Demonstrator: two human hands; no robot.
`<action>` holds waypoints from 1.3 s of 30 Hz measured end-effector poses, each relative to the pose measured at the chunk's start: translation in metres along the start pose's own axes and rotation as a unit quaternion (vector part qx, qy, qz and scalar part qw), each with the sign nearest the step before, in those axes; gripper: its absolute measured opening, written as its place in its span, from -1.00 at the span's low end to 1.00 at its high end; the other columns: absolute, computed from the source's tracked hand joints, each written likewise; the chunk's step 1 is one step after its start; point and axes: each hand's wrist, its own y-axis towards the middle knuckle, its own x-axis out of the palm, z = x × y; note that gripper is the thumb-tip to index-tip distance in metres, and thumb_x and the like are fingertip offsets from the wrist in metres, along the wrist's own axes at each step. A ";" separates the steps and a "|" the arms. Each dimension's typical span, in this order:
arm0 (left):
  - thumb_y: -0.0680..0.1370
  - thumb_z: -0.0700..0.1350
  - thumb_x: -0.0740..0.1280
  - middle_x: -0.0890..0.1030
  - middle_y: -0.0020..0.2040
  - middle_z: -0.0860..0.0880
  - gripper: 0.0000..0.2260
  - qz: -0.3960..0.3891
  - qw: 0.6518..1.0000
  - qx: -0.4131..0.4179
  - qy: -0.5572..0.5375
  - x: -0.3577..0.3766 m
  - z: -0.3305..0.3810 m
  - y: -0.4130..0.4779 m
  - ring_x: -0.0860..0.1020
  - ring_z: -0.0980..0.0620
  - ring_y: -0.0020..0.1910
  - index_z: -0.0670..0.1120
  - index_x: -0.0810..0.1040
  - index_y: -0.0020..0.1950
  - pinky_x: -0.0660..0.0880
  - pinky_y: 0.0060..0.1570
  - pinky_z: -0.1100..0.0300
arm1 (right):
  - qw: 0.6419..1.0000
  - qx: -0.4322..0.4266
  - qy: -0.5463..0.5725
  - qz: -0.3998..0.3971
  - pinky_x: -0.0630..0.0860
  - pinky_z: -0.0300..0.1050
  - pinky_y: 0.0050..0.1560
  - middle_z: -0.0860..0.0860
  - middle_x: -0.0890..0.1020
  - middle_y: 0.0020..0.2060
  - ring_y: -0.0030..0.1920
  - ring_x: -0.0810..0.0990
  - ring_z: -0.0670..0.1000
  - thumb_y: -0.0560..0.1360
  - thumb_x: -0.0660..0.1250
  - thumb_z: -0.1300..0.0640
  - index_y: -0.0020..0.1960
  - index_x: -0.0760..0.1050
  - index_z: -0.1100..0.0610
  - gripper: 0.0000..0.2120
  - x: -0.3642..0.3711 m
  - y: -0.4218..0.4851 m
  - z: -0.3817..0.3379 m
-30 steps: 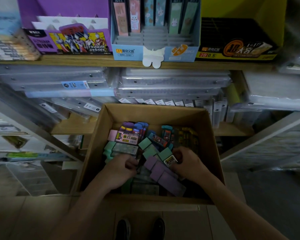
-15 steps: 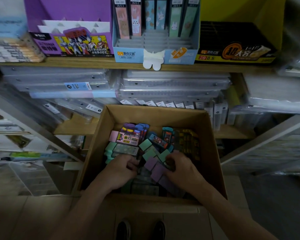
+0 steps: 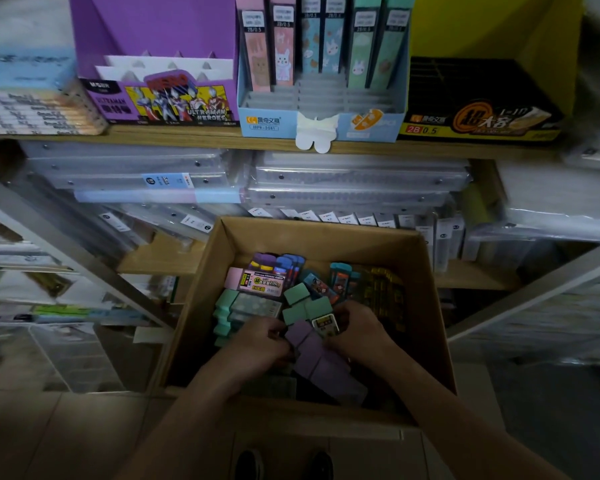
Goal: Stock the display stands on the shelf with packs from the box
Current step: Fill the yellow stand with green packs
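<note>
- A dim stationery aisle: a wooden shelf (image 3: 187, 135) carries three display stands, a purple one (image 3: 160, 64), a blue one (image 3: 321, 124) with six tall packs standing only in its back row and the front tiers bare, and a black-and-yellow one (image 3: 482, 109) that looks empty.
- Below, the cardboard box (image 3: 433, 306) sits open, with purple, green and yellow packs jumbled inside.
- The left hand (image 3: 257, 344) curls into the pile, against the purple packs (image 3: 312, 351); what it grips cannot be told.
- The right hand (image 3: 355, 329) pinches a small yellow-labelled pack (image 3: 324, 323) at the heap's centre.
- Risk: in this gloom, similar packs could be mixed and land in the wrong stand; a loose grab could spill the stack.
- Compared with half a second earlier, the yellow-labelled pack, then covered by the right hand, is back in view; both hands remain in the box.
</note>
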 end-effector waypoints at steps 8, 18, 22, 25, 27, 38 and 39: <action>0.55 -0.30 0.39 0.72 0.01 -0.18 -0.80 -0.002 0.999 -0.005 -0.042 0.004 0.006 -0.005 0.72 -0.12 -0.01 -0.16 0.65 0.16 0.66 0.08 -0.07 | 0.984 0.025 0.168 -0.054 0.61 -0.17 -0.14 -0.02 0.72 -0.07 -0.04 0.68 -0.05 0.51 0.44 0.18 0.13 0.65 0.09 -0.80 0.012 0.007 0.001; 0.53 -0.13 0.46 0.69 0.08 0.00 -0.74 0.060 0.996 -0.010 -0.071 0.009 0.009 -0.003 0.67 0.02 0.05 -0.01 0.62 0.21 0.65 0.09 0.05 | 0.962 -0.005 0.267 -0.047 0.64 0.01 0.07 0.07 0.73 0.01 0.03 0.71 0.05 0.48 0.47 0.30 0.16 0.63 0.15 -0.74 0.008 0.011 0.003; 0.53 -0.11 0.47 0.71 0.02 0.03 -0.83 0.126 0.990 0.036 -0.058 0.010 0.011 0.005 0.66 0.09 -0.01 0.00 0.66 0.12 0.57 -0.10 0.26 | 0.962 -0.057 0.267 -0.020 0.60 -0.28 -0.19 -0.07 0.75 -0.12 -0.09 0.71 -0.12 0.41 0.54 0.29 0.03 0.64 0.01 -0.73 0.004 0.009 -0.003; 0.53 -0.20 0.44 0.72 -0.09 -0.04 -0.87 0.172 0.980 0.077 -0.063 0.013 0.017 0.010 0.63 0.18 -0.21 -0.07 0.68 0.05 0.49 -0.24 0.33 | 0.960 -0.104 0.259 0.008 0.55 -0.36 -0.21 -0.15 0.75 -0.13 -0.12 0.71 -0.17 0.40 0.54 0.30 -0.03 0.66 -0.03 -0.73 -0.003 0.011 -0.010; 0.51 -0.27 0.43 0.72 -0.15 -0.02 -0.89 0.201 0.971 0.107 -0.074 0.012 0.021 0.014 0.58 0.29 -0.31 -0.10 0.69 -0.02 0.44 -0.28 0.43 | 0.958 -0.128 0.257 0.019 0.56 -0.33 -0.15 -0.10 0.75 -0.09 -0.07 0.71 -0.13 0.41 0.52 0.31 0.03 0.66 0.02 -0.72 -0.008 0.012 -0.015; 0.52 -0.25 0.50 0.70 -0.19 0.10 -0.89 0.203 0.947 0.191 -0.157 0.008 0.043 0.021 0.63 0.33 -0.22 -0.09 0.65 -0.02 0.48 -0.26 0.48 | 0.949 -0.195 0.239 0.069 0.60 -0.30 -0.02 -0.13 0.73 0.01 0.03 0.68 -0.18 0.49 0.47 0.26 0.20 0.61 0.02 -0.68 -0.032 0.003 -0.037; 0.52 -0.25 0.49 0.72 -0.17 0.09 -0.88 0.191 0.946 0.198 -0.169 0.007 0.045 0.021 0.66 0.30 -0.18 -0.06 0.65 -0.02 0.50 -0.23 0.46 | 0.945 -0.196 0.251 0.070 0.63 -0.23 -0.01 -0.11 0.73 0.02 0.05 0.69 -0.13 0.50 0.46 0.25 0.21 0.61 0.02 -0.69 -0.035 0.002 -0.041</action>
